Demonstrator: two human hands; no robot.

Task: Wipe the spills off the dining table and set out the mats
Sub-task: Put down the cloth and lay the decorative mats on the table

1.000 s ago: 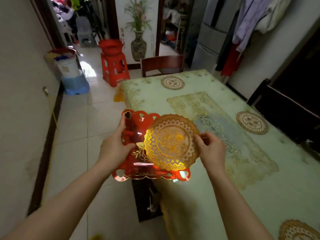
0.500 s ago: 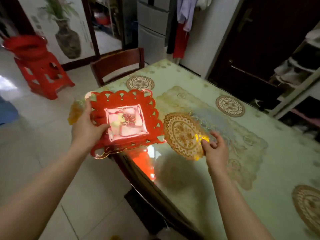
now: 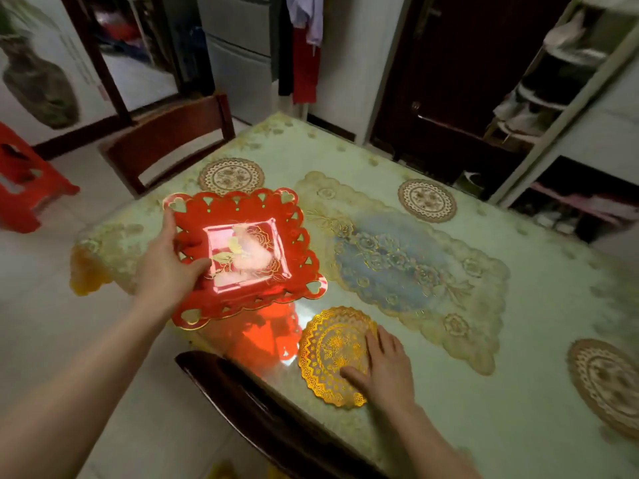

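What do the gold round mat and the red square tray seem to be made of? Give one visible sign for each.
Gold round mat: probably thin plastic with a metallic foil finish; it glints and has lace-like cutouts.
Red square tray: likely glossy moulded plastic, part translucent; light glows red through it onto the table, and its edge has heart-shaped holes.

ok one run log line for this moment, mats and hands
left hand: holds red mat above table | right hand: flat on gold mat, laid near edge | stage: setting mats
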